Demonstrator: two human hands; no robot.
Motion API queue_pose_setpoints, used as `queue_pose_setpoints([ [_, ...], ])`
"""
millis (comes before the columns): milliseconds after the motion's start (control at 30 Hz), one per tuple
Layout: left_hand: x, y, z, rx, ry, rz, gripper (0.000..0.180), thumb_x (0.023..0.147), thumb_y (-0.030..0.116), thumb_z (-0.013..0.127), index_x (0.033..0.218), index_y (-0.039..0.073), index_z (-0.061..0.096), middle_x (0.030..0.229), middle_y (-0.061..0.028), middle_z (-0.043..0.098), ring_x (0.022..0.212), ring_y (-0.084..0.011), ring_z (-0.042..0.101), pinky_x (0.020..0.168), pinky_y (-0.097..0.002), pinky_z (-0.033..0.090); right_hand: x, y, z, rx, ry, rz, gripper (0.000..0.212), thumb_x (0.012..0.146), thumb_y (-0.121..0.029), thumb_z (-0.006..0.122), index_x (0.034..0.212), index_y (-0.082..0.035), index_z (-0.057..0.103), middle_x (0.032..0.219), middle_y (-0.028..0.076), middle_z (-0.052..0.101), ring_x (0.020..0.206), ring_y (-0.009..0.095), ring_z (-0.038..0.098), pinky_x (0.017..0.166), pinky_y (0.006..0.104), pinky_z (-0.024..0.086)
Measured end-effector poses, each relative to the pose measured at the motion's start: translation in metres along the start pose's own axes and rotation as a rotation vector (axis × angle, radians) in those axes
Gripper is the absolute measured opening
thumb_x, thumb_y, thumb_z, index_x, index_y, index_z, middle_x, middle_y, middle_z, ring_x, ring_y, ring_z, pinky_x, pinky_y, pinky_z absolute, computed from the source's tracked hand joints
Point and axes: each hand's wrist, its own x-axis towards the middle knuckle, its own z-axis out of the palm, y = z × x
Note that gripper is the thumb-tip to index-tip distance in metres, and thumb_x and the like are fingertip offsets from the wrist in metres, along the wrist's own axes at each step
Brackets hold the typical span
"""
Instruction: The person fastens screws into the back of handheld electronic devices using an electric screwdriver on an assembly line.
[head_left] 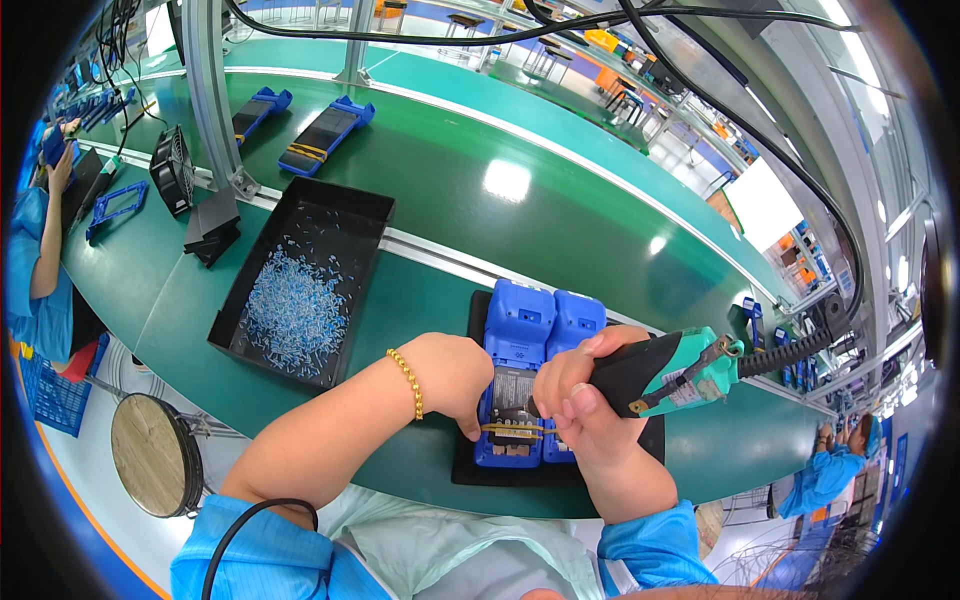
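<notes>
Right hand (585, 400) clenched round teal-and-black electric screwdriver (665, 372); left hand (455, 375), apparently closed, steadies blue plastic device (515, 375). Tilted bit may slip, scarring the casing.

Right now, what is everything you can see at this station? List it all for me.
blue devices: two, blue, side by side on the black mat under the hands
black mat: one, black, near edge of the bench
electric screwdriver: one, teal and black, in the right hand, tip down on a device
black tray: one, black, left of the mat, holding small pale blue parts
devices on the belt: two, blue and black, far left of the green conveyor
small fan: one, black, left of the tray
round stool: one, wooden top, lower left
left hand: on the left device, gold bracelet at the wrist
right hand: gripping the screwdriver
</notes>
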Motion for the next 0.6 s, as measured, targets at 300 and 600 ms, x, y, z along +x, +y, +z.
queue_pose_setpoints([
  [300,0.000,0.003,-0.005,-0.006,-0.052,-0.032,0.046,0.063,0.042,0.084,0.087,0.003,0.073,0.086,-0.0119,0.071,0.084,-0.0273,0.069,0.073,-0.0370,0.055,-0.006,-0.002,-0.006,0.016,-0.104,0.077,0.035,0.083,0.009,0.061,0.108,-0.006,0.041,0.073,0.007,0.054,0.063,0.014,0.054,0.060,0.0310,0.046],
  [600,-0.001,0.001,-0.002,0.013,0.000,0.006,0.043,0.066,0.044,0.081,0.078,0.003,0.072,0.075,-0.0117,0.069,0.076,-0.0289,0.068,0.068,-0.0390,0.054,0.000,0.000,0.006,-0.097,0.006,0.020,0.026,0.086,-0.006,0.064,0.099,-0.007,0.042,0.056,0.004,0.046,0.042,0.012,0.044,0.045,0.0302,0.040],
])
